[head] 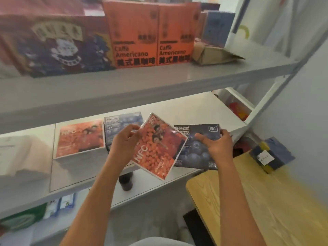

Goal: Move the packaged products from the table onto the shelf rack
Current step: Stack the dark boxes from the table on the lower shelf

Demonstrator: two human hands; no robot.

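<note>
Gripping an orange NFC juice box along its left edge, the left hand has its fingers curled round the carton and holds it tilted, one corner pointing up, over the middle shelf of the white rack. The right hand holds a dark blueberry drink box, thumb on the printed face and fingers wrapped over its right edge; this box lies nearly flat, and the orange box overlaps its left side. Both boxes are over the front part of the shelf; whether either one touches the board cannot be told.

Behind the left hand, two matching cartons already sit on that shelf, side by side: an orange NFC carton on the left and a blue blueberry carton just beside it. On the upper shelf stand two orange Caffe Americano boxes next to a large purple illustrated box, with a brown paper package lying to their right. Below the hands, a dark bottle stands near the shelf's front edge. At lower right is the wooden table, bearing a small blue-and-yellow package at its far corner.
</note>
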